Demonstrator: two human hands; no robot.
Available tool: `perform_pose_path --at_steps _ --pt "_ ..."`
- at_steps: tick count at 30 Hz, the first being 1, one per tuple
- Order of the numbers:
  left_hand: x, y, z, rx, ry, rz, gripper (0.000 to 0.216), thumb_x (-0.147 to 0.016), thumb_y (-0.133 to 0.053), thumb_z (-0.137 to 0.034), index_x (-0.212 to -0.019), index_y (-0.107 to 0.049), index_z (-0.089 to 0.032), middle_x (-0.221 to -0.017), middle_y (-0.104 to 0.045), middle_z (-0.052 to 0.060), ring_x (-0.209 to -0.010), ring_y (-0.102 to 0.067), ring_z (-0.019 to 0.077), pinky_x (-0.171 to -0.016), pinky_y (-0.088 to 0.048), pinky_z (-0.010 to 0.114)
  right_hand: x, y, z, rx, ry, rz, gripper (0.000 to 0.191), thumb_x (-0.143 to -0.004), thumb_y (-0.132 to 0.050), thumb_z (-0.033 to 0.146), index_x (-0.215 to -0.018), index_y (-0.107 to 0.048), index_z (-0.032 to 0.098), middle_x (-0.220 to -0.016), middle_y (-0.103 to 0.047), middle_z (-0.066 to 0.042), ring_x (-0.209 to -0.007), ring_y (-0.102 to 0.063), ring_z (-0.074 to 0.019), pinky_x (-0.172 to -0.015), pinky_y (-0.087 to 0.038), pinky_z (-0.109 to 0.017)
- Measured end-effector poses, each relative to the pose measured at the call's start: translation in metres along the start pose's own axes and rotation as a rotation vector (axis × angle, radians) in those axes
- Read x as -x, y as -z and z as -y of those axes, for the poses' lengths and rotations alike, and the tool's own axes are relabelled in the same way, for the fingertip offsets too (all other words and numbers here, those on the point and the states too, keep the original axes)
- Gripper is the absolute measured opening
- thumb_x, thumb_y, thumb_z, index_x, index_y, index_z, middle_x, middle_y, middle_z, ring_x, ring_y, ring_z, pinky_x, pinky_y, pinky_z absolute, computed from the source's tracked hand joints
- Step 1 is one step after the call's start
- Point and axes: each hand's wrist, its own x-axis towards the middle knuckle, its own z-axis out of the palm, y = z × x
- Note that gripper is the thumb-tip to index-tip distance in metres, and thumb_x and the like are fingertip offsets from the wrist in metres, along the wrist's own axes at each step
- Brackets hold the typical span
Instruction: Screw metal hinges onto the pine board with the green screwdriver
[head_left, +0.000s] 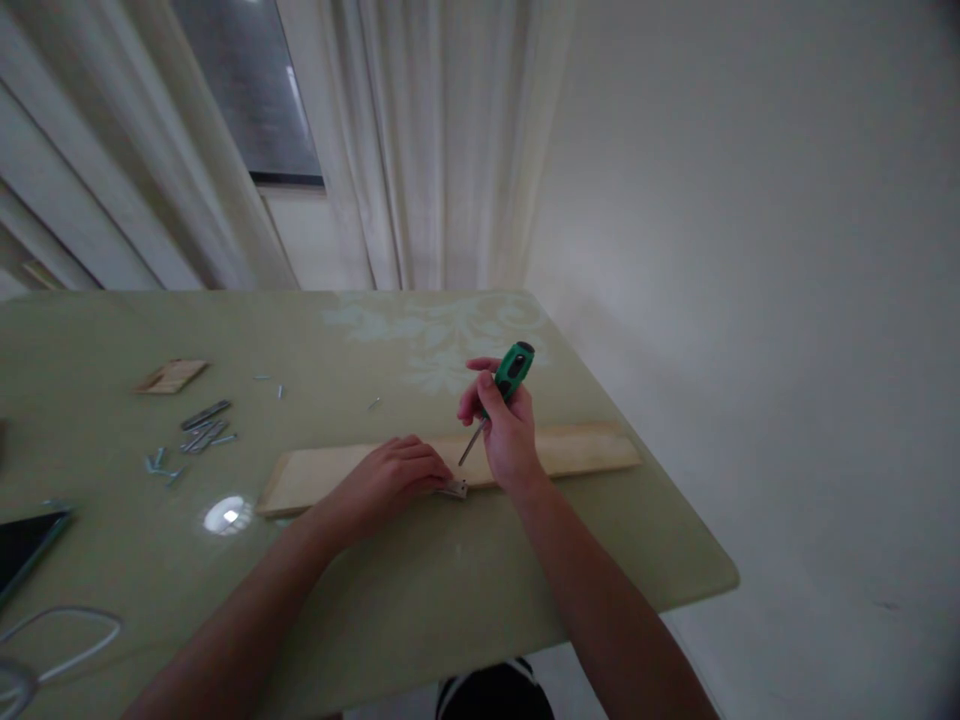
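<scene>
A long pale wooden board lies flat across the table in front of me. My left hand rests over the board with its fingers together, holding a small metal bracket against the near edge. The fingers cover part of the bracket. In my right hand is a screwdriver with a green and black handle. It is tilted, and its shaft points down and to the left. The tip is just above the board, close to the bracket; whether it touches anything I cannot tell.
Left of the board lie several metal brackets and a group of screws. More loose screws, one here, lie behind the board. A small wooden piece, a dark tablet-like object and a white cable are farther left. The glossy table ends near the wall.
</scene>
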Motion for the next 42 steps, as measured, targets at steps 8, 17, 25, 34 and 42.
perform_pose_path --at_steps 8,17,25,34,42 --pt "-0.002 0.001 0.005 0.010 -0.002 -0.001 0.031 -0.109 -0.056 -0.040 -0.102 -0.081 -0.023 -0.093 -0.078 0.006 -0.090 -0.068 0.0209 -0.085 -0.050 0.032 -0.004 0.002 -0.001 -0.002 -0.005 -0.026 0.035 -0.094 -0.072 0.052 -0.110 -0.065 0.022 -0.064 -0.062 0.005 -0.056 -0.053 -0.0114 -0.055 -0.042 -0.026" --pt "0.006 0.002 0.009 0.283 0.278 -0.033 0.023 -0.096 -0.072 -0.039 -0.111 -0.078 -0.023 -0.096 -0.075 0.004 -0.083 -0.069 0.0189 -0.076 -0.054 0.028 0.010 -0.009 -0.006 -0.088 -0.031 0.110 0.041 -0.094 -0.071 0.059 -0.114 -0.061 0.025 -0.064 -0.059 0.006 -0.057 -0.052 -0.0129 -0.055 -0.041 -0.027" --pt "0.002 0.003 0.001 0.403 0.286 -0.081 0.022 -0.099 -0.062 -0.033 -0.107 -0.078 -0.021 -0.100 -0.080 0.005 -0.091 -0.073 0.0202 -0.084 -0.054 0.030 0.013 -0.010 -0.018 -0.051 -0.046 0.160 0.038 -0.095 -0.071 0.057 -0.112 -0.061 0.024 -0.063 -0.060 0.006 -0.054 -0.048 -0.0113 -0.054 -0.038 -0.026" --pt "0.003 0.003 0.000 0.511 0.300 -0.063 0.027 -0.100 -0.061 -0.037 -0.105 -0.078 -0.017 -0.100 -0.081 0.008 -0.091 -0.074 0.0225 -0.084 -0.056 0.031 0.018 -0.016 -0.016 -0.099 -0.001 0.174 0.031 -0.098 -0.070 0.052 -0.110 -0.060 0.025 -0.064 -0.058 0.007 -0.054 -0.045 -0.0102 -0.053 -0.035 -0.025" --pt "0.004 0.000 0.004 0.525 0.329 -0.027 0.030 -0.099 -0.062 -0.040 -0.105 -0.076 -0.015 -0.100 -0.079 0.008 -0.092 -0.070 0.0232 -0.084 -0.055 0.032 0.021 -0.022 -0.012 0.008 -0.008 0.205 0.035 -0.095 -0.072 0.055 -0.108 -0.058 0.025 -0.061 -0.058 0.007 -0.051 -0.047 -0.0099 -0.049 -0.038 -0.023"
